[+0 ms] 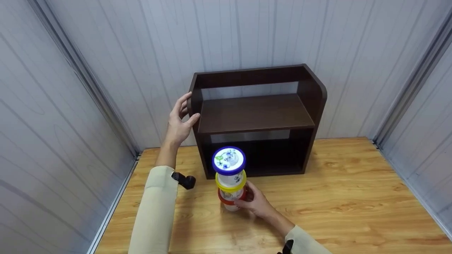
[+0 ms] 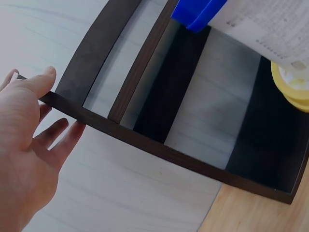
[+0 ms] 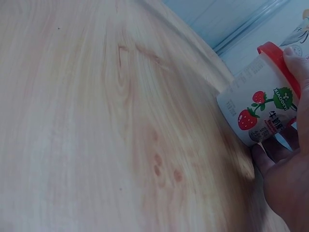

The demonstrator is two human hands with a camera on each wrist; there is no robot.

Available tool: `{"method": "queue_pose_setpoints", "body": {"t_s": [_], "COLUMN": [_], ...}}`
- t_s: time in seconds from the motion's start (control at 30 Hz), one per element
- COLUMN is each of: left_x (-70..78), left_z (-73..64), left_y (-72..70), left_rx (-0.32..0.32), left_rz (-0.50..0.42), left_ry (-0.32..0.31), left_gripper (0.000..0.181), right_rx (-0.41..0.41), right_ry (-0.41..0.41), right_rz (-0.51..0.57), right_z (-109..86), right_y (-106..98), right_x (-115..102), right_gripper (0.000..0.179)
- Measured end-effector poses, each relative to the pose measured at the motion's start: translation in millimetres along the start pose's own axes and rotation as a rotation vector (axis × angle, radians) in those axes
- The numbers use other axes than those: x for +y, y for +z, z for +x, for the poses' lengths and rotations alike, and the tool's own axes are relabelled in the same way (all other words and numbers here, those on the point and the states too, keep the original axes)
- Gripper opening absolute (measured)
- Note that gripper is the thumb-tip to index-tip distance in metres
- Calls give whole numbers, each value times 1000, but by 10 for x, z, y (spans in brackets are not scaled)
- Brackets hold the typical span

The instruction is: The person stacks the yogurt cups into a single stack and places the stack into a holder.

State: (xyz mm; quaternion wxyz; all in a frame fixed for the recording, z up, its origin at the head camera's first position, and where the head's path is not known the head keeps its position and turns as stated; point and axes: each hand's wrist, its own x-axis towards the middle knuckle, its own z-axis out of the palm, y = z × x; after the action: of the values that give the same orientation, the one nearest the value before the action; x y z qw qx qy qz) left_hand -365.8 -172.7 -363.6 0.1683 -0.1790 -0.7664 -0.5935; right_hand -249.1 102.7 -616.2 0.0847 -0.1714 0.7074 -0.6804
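In the head view, a dark brown two-tier shelf [image 1: 257, 113] stands on the wooden table against the back wall. My left hand [image 1: 179, 127] grips its left side panel, thumb on one face and fingers on the other. Three white tubs are stacked upright before the shelf: a blue-lidded tub [image 1: 229, 160] on top, a yellow-lidded tub [image 1: 233, 180] in the middle, and a red-lidded tub [image 3: 258, 96] with strawberry print at the bottom. Around the bottom tub curl the fingers and thumb of my right hand [image 1: 260, 205], near its red lid.
Pale panelled walls enclose the wooden table [image 1: 353, 197] at the back, left [image 1: 63, 123] and right. The shelf has a raised back rail, an upper board and a lower compartment behind the tubs. A black wrist camera [image 1: 185, 180] sits on the left sleeve.
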Motion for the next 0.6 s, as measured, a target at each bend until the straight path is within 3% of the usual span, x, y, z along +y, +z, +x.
{"method": "queue_pose_setpoints", "body": {"t_s": [0.3, 0.6], "left_x": [0, 12], "left_z": [7, 15], "left_y": [49, 42], "left_rx": [22, 17], "left_rz": [-54, -52], "left_ry": [10, 14], "left_gripper": [69, 68], "right_rx": [2, -9], "right_ry": [17, -7], "right_rz": [8, 20], "right_z": [8, 18], "right_y": [3, -6], "right_x": [16, 24], "right_gripper": [85, 83]}}
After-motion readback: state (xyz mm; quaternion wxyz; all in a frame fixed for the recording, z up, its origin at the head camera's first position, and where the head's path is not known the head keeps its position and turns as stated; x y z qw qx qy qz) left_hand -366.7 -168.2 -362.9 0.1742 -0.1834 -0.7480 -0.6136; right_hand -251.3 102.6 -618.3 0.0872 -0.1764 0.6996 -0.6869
